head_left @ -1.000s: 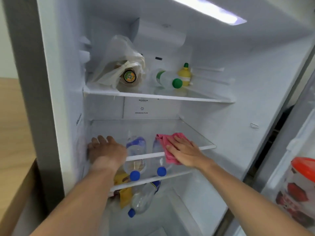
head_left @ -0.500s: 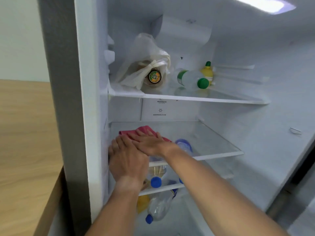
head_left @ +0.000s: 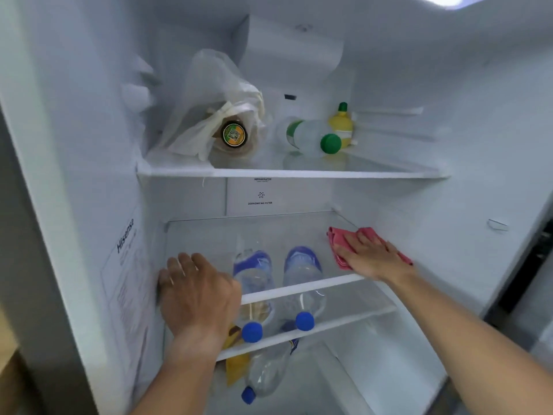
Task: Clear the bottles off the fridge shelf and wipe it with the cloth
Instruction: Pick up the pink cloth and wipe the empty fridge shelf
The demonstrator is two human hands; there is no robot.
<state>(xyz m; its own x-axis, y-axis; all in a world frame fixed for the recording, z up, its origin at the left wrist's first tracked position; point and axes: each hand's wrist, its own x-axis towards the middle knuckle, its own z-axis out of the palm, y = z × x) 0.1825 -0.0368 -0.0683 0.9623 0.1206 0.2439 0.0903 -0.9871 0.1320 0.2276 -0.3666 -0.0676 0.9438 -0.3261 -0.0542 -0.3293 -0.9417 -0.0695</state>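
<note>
One pink cloth (head_left: 338, 239), crumpled and folded, lies at the right rear of the clear glass shelf (head_left: 209, 235), pressed flat under the right hand (head_left: 369, 256) with fingers spread. The left hand (head_left: 197, 292) rests open on the shelf's front left corner, gripping nothing. Two blue-capped bottles (head_left: 302, 283) show through the glass on the shelf below; a green-capped bottle (head_left: 314, 139) lies on the shelf above.

glass shelf (head_left: 239, 235) | pink cloth (head_left: 336, 239) (far right) — right hand (head_left: 369, 256) flat on it
</note>
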